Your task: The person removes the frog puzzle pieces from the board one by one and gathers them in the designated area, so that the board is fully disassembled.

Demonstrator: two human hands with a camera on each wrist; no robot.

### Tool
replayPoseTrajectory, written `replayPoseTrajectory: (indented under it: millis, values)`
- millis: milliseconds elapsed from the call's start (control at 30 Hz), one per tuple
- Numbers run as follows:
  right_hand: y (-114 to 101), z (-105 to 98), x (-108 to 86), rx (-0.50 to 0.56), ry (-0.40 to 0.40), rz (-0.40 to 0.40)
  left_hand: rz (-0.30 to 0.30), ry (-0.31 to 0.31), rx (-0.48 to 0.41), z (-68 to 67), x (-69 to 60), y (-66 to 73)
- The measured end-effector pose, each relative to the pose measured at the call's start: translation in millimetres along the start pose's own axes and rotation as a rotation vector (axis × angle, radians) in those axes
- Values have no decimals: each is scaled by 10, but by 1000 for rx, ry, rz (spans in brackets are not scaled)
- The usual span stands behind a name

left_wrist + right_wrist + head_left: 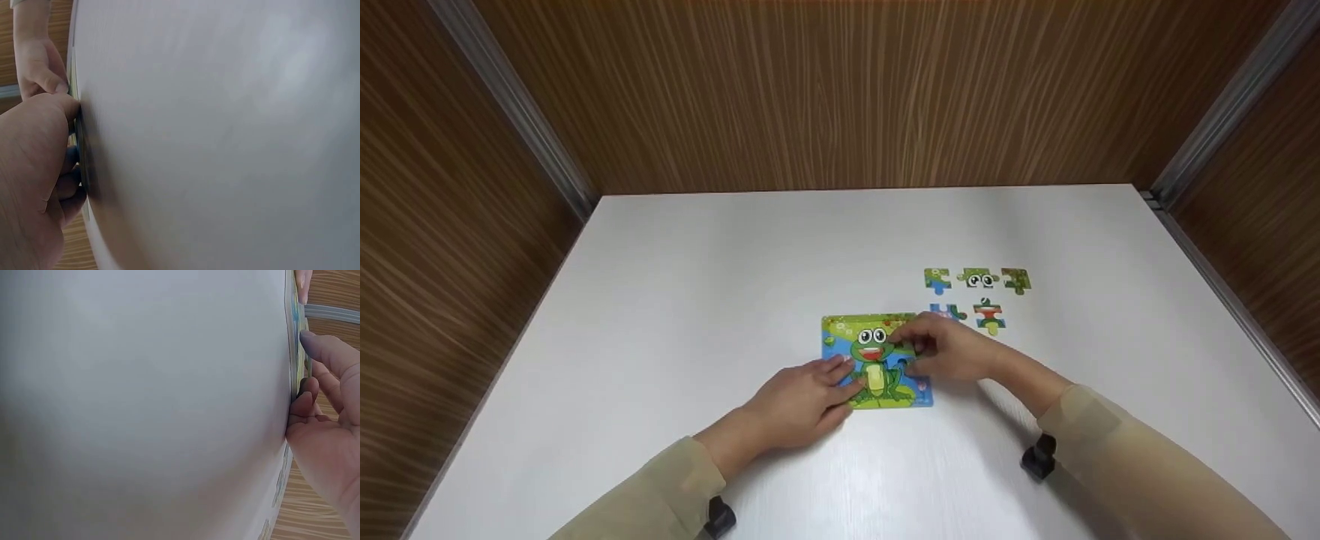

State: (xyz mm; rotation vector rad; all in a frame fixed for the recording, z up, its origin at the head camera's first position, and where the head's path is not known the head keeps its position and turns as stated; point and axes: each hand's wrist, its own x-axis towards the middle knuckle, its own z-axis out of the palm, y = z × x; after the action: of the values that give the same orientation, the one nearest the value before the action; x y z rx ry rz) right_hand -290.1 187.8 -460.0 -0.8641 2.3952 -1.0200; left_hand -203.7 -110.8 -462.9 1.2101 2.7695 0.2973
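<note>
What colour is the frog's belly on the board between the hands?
Pale yellow; the frog's belly shows best in the head view.

Brown wood-grain panels point(840, 97) stand behind and beside the white tabletop point(697, 285), with grey metal strips point(516, 105) at the corners.

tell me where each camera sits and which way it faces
Head: worn there, facing forward and down at the frog puzzle; left hand, right hand, sleeves show.
Left wrist: worn there, looking low across the tabletop; left hand close, right hand beyond.
Right wrist: worn there, also low across the tabletop; right hand close, left fingertips beyond.
Both wrist views share the tabletop and both hands.
</note>
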Motion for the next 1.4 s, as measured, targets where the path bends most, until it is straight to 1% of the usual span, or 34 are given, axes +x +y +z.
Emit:
replayPoseTrajectory:
  millis: [167, 333, 467, 767, 933, 1133, 1233, 1400]
  values:
    - [4, -4, -6, 28, 8, -8, 0, 5, 8, 2, 0, 0]
    - [13, -1, -20, 73, 23, -42, -4, 5, 7, -4, -4, 6]
    - [11, 3, -33, 87, 46, -57, -4, -3, 6, -5, -5, 9]
    - [-28, -21, -64, 113, 98, -28, -12, -15, 8, -12, -3, 11]
    - [-49, -80, -83, 126, 127, -38, -17, -14, 3, -16, -3, 14]
    - [-61, -192, -145, 125, 148, -31, -13, -11, 3, -16, 3, 10]
    - [-42, -245, -186, 119, 171, -16, -16, -22, 1, -15, 5, 3]
    - [39, -341, -262, 106, 212, 5, -17, -24, -10, -30, -8, 2]
